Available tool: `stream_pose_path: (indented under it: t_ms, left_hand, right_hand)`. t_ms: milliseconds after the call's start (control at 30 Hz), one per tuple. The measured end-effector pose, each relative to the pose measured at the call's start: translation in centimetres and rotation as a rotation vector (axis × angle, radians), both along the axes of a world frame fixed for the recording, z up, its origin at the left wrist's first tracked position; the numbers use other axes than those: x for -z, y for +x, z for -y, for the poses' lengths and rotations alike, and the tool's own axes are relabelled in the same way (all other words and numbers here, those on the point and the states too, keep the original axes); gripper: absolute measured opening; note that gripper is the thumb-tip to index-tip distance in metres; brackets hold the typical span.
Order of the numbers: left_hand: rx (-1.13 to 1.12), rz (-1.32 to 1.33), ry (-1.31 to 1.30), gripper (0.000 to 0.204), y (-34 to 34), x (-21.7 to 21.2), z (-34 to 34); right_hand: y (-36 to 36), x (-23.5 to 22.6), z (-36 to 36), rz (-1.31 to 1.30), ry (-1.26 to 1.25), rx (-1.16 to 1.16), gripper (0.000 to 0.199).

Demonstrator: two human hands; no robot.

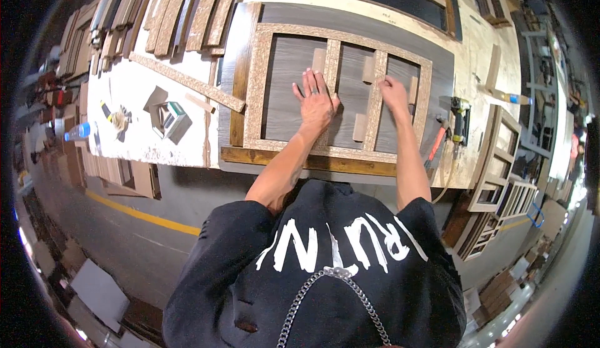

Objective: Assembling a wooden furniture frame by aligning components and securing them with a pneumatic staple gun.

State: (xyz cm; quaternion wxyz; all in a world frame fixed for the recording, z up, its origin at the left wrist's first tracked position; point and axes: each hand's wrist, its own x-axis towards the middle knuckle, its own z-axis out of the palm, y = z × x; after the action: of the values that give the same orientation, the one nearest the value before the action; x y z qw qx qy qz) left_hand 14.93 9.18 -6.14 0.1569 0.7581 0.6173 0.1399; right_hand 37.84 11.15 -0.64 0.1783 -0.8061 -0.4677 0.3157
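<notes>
Here, lettering (pixel 309 248): I see large white brush-style capitals across the black shirt (pixel 334 313).
Frame (pixel 372 120): mottled tan wood with two inner bars (pixel 331 66), lying flat on a grey wood-grain board (pixel 290 66), beside brown strips (pixel 350 165) at its left and near sides.
Left hand (pixel 317 105): open, palm down, over the first bar.
Right hand (pixel 392 93): curled narrow at the second; I cannot tell whether it grips anything.

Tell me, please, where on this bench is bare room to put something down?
Bare: bench between the grey board and the lone wood strip, beyond the power tool; also the left opening of the wooden frame, left of the left hand. Crowded: upper left, under stacked strips.
</notes>
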Motion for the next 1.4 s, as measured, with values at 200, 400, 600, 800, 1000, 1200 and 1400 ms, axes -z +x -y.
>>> stream_pose_path:
  t_ms: [200, 400, 600, 800, 1000, 1200, 1400]
  left_hand:
    - [-0.048, 0.009, -0.053, 0.081, 2.3, -1.6, -0.2]
    - [0.327, 0.092, -0.007, 0.091, 8.8, -4.0, -2.6]
    - [0.362, 0.021, -0.098, 0.102, 12.4, -1.1, -1.4]
    - [0.266, -0.008, -0.1, 0.103, 12.8, -1.7, -0.9]
    - [0.209, -0.076, -0.181, 0.107, 13.4, -2.4, -0.5]
    - [0.197, -0.049, -0.156, 0.106, 12.9, -2.2, -0.3]
    - [0.211, -0.025, -0.21, 0.101, 12.8, -3.3, -0.7]
  right_hand:
    - [2.0, -0.1, 0.0, 0.03, -0.021, -0.04, 0.038]
    - [5.0, 4.0, 1.1, -0.499, -0.022, 0.177, 0.046]
    - [6.5, 1.3, 2.4, -1.002, -0.135, 0.185, 0.053]
    - [11.6, 0.3, 6.2, -0.254, 0.315, 0.174, 0.04]
    - [18.3, 2.8, 8.5, -0.135, 0.109, 0.215, 0.048]
    - [19.5, 2.9, 7.9, -0.213, 0.07, 0.058, 0.045]
    - [19.6, 1.5, 8.0, -0.408, 0.038, 0.123, 0.04]
